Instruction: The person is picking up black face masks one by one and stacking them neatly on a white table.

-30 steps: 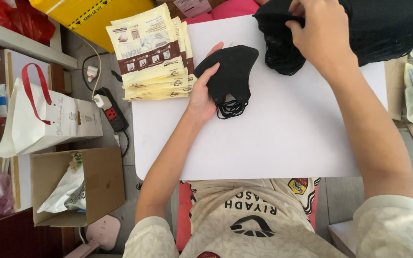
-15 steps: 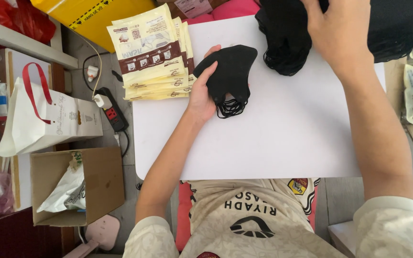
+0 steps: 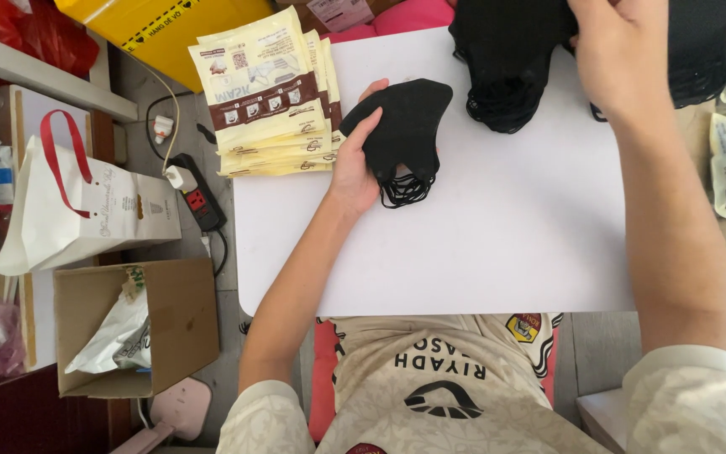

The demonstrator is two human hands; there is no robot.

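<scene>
Cardboard box at eight o'clock, white gift bag at nine, power strip beside it, yellow box at eleven

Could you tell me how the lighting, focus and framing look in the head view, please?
Head view: soft, even light, with no glare on the white table; faint shadows under the left hand and its black masks; right hand and black pile are cut by the top edge; the pile shows little detail; focus sharp throughout.
</scene>
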